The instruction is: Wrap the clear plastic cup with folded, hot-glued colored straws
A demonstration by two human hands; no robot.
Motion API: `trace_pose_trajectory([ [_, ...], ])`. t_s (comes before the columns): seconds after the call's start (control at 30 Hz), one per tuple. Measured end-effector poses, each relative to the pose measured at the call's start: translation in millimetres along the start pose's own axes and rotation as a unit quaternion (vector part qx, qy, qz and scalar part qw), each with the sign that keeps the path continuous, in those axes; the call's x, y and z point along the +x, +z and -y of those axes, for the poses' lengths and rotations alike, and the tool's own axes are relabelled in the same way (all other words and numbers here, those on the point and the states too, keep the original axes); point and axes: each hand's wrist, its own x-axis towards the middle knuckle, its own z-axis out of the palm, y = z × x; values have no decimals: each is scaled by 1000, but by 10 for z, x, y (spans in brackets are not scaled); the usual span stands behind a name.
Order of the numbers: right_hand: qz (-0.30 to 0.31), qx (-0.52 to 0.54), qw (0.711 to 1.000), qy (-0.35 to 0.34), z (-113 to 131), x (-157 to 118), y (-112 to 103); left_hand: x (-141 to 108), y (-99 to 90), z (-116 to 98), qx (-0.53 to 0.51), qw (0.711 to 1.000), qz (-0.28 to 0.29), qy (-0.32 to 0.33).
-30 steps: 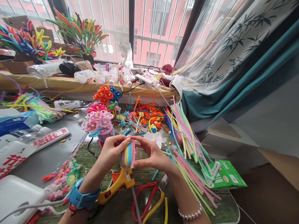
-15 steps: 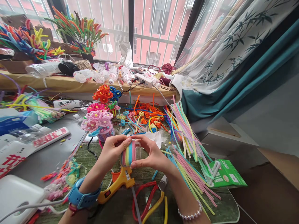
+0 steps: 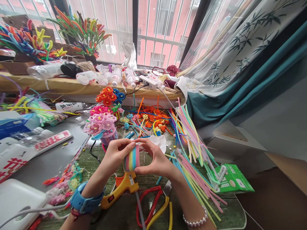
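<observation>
Between both hands is a clear plastic container (image 3: 132, 159), its outside wound with pink, yellow and blue pipe cleaners. My left hand (image 3: 118, 154) grips its left side, thumb along the top. My right hand (image 3: 157, 159) curves around the right side, fingertips above and thumb at the lower edge of the windings. Part of the bare clear plastic shows within the right hand's grip. Just below lies a yellow glue gun (image 3: 121, 192), its nozzle end close under the container. Scissors with red and yellow handles (image 3: 153, 206) rest beneath my right wrist.
Loose pastel pipe cleaners (image 3: 196, 179) spread to the right beside a green packet (image 3: 233, 179). Pipe-cleaner flowers (image 3: 100, 123) stand behind my left hand. A white box-shaped device (image 3: 21, 204) with a cable sits at lower left. Plastic bottles (image 3: 87, 77) line the sill.
Almost nothing differs. Both hands keep their hold on the wrapped container, and the view has shifted very slightly.
</observation>
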Motion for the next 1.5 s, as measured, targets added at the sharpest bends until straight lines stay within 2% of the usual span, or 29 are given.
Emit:
trace_pose_trajectory([
  [0.27,-17,-131,989,-69,-21,-4,15,11,-12,63,-76,997,-2,-35],
  [0.5,-28,-253,959,-122,-42,-41,15,3,16,60,-121,990,16,-66],
  [0.67,-33,-335,923,-186,-31,-33,39,13,13,66,-105,991,26,-73],
  [0.8,-22,-372,908,-191,-23,-33,51,23,4,76,-100,992,34,-73],
  [0.87,-15,-362,915,-178,-16,-36,50,23,3,72,-98,992,35,-72],
  [1.07,-2,-252,962,-108,21,-49,30,22,-3,38,-88,994,20,-68],
  [1.5,-21,-214,971,-101,-101,-34,26,29,-16,81,-59,997,22,-44],
])
